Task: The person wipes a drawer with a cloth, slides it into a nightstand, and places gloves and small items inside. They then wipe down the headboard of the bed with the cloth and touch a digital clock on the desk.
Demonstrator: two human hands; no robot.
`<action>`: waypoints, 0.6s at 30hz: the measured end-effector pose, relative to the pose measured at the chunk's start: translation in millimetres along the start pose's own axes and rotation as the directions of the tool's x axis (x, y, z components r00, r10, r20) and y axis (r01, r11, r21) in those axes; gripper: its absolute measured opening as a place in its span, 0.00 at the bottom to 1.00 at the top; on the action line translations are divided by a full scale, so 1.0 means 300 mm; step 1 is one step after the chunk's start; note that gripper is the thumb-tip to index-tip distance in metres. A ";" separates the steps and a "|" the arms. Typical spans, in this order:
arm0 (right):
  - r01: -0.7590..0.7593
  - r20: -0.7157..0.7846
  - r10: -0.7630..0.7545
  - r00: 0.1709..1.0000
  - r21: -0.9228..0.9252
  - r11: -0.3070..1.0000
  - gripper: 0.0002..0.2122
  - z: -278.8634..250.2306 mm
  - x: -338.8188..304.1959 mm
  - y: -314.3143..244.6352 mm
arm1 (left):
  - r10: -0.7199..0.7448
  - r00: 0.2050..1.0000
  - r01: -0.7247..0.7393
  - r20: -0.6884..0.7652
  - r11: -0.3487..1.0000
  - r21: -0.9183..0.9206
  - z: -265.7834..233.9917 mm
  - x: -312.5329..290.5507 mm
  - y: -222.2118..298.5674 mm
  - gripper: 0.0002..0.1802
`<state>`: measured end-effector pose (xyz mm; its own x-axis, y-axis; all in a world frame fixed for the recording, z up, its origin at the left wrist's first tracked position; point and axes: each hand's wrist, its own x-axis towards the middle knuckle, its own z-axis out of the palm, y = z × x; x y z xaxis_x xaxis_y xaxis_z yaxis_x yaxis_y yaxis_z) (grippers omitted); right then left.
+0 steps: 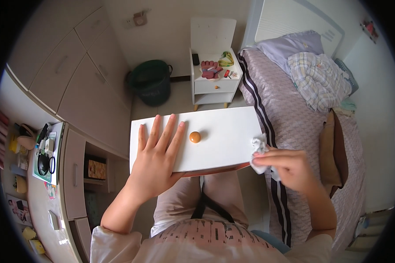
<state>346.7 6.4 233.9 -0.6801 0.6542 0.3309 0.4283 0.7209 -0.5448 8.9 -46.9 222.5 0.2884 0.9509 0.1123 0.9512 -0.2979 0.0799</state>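
A white drawer (224,131) with a round orange-brown knob (195,137) lies front side up above my lap. Across its left part my left hand (156,153) rests flat, fingers spread apart; the thumb goes toward the lower edge, where its tip is hidden. At the drawer's right end, my right hand (289,168) pinches a crumpled white tissue (259,158) against the edge. A strip of reddish-brown shows along the drawer's near lower side.
Ahead stands a white nightstand (205,87) bearing gloves (210,70) and a yellow-green tape (226,59). Left of it is a dark green bin (150,83). A bed (276,109) runs along my right; a cluttered desk (44,215) and cabinets (61,57) line the left.
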 end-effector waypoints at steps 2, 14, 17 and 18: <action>-0.060 -0.227 0.104 0.968 0.193 0.979 0.16 -0.017 0.001 0.062 | -0.042 0.999 0.042 -0.016 0.999 -0.028 0.007 -0.015 -0.011 0.63; -0.070 -0.110 0.228 0.967 0.750 0.658 0.15 0.424 0.119 0.246 | -0.129 0.988 0.124 -0.084 0.990 -0.066 -0.031 -0.121 -0.010 0.62; -0.071 -0.135 0.252 0.958 0.741 0.668 0.15 0.474 0.047 0.251 | -0.094 0.991 0.086 -0.091 0.993 -0.083 -0.020 -0.141 -0.049 0.63; -0.042 -0.198 0.163 0.967 0.505 0.862 0.15 0.491 0.019 0.269 | -0.091 0.992 0.082 -0.093 0.992 -0.095 -0.018 -0.147 -0.064 0.64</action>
<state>289.8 34.5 78.5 -0.4701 0.7949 0.3837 0.0974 0.4788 -0.8725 -22.7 -83.5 221.4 0.1895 0.9621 0.1961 0.9569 -0.2257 0.1827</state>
